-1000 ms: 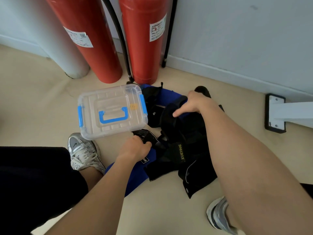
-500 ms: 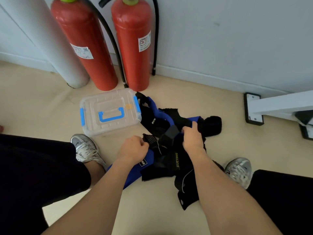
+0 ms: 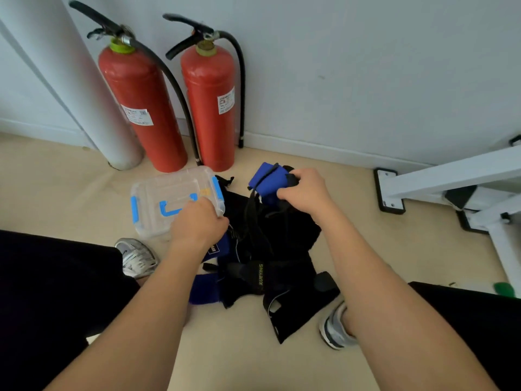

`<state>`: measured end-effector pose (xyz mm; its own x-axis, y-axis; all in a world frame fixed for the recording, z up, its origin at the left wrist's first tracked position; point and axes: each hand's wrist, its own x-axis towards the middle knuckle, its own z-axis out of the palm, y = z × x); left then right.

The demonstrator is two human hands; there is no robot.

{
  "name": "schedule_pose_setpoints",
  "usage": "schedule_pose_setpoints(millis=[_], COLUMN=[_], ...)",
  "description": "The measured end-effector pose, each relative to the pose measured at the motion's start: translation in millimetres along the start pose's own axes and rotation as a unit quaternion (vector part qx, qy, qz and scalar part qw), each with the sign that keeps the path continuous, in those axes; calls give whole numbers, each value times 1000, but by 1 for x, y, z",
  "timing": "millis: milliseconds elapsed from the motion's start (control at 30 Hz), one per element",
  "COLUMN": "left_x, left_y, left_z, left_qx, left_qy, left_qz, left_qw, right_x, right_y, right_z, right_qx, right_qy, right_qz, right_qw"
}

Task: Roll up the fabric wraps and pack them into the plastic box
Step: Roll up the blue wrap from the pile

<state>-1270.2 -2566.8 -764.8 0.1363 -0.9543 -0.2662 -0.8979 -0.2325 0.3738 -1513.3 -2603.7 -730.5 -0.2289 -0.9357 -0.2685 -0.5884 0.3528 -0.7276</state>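
plastic box (image 3: 158, 198) sat on the floor (image 3: 56, 179), just left of the heap of fabric wraps (image 3: 279, 249). two fire extinguishers (image 3: 141, 108) stood behind it at the wall (image 3: 366, 80). right hand (image 3: 306, 190) gripped a rolled wrap (image 3: 266, 179) above the heap's far end; left hand (image 3: 197, 225) was at the box's near right corner.

Person, own-head view: wearing black legwear and silver-grey trainers, forearms showing bare.

Both forearms are running uncovered from the bottom edge up to the left hand (image 3: 197, 224) and the right hand (image 3: 304, 190). Plain black cloth is covering the left leg (image 3: 50, 277) and the right leg (image 3: 465, 320). The left trainer (image 3: 136, 258) is showing silver-grey mesh, white laces and a small dark side mark. The right trainer (image 3: 335, 328) is showing a grey upper over a pale sole with a dark rim, a bare ankle rising out of it.
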Motion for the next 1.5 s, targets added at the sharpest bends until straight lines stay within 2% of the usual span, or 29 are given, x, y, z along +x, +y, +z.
schedule_pose_setpoints(millis=[100, 167, 233, 333, 400, 500, 567, 633, 700, 833, 900, 967, 1000, 1033, 1067, 1100, 1167, 1233, 1333, 1400, 1500], left_x=[6, 8, 6, -2, -5, 0, 1, -5, -11, -3, 2, 5, 6, 7, 7, 6, 3, 1, 4, 5, 6], left_y=[-1, -3, -5, -12, -15, -9, -6, -7, -13, -29, -34, -36, -36, -36, -37, -39, -44, -49, -43, -31, -21], left_z=[-27, -39, -44, -43, -45, -53, -56, -53, -46, -39, -41, -42, -43, -44, -45, -45, -44, -40, -40, -49, -66], left_qx=[28, 37, 40, 19, -2, -11, -78, -195, -238, -229, -172, -95, -62, -32, -4, 25, 60, 23, -134, -223, -295], left_qy=[-23, -102, -187, -241, -222, -179, -208, -273, -295, -229, -201, -166, -156, -154, -156, -155, -137, -105, -85, -100, -152], left_qz=[0, 6, 10, 5, -14, -14, -32, -70, -74, -137, -152, -132, -120, -112, -107, -103, -99, -99, -103, -93, -60], left_qw=[999, 994, 981, 970, 975, 984, 974, 939, 922, 936, 952, 973, 978, 981, 982, 982, 984, 989, 982, 965, 942], right_x=[-17, -25, -30, -35, -39, -44, -50, -56, -61, -63, -62, -62, -62, -64, -68, -71, -80, -85, -89, -89, -79], right_y=[-20, -28, -32, -32, -32, -34, -34, -33, -26, 2, 20, 38, 48, 59, 70, 82, 100, 111, 117, 119, 130], right_z=[6, 8, 7, 4, 7, 19, 28, 40, 52, 68, 72, 80, 84, 89, 95, 101, 112, 122, 142, 155, 163], right_qx=[164, 240, 220, 49, -42, -38, -8, 36, 80, 161, 166, 76, -13, -121, -237, -336, -439, -478, -548, -573, -595], right_qy=[-2, -13, -39, -131, -196, -236, -255, -282, -318, -441, -439, -352, -297, -243, -197, -166, -165, -224, -272, -288, -286], right_qz=[27, 37, 7, -55, -67, -58, -51, -44, -39, 8, 33, 15, -10, -48, -96, -141, -181, -173, -192, -215, -231], right_qw=[986, 970, 975, 989, 977, 969, 966, 958, 944, 883, 883, 933, 955, 961, 946, 916, 864, 832, 767, 737, 714])
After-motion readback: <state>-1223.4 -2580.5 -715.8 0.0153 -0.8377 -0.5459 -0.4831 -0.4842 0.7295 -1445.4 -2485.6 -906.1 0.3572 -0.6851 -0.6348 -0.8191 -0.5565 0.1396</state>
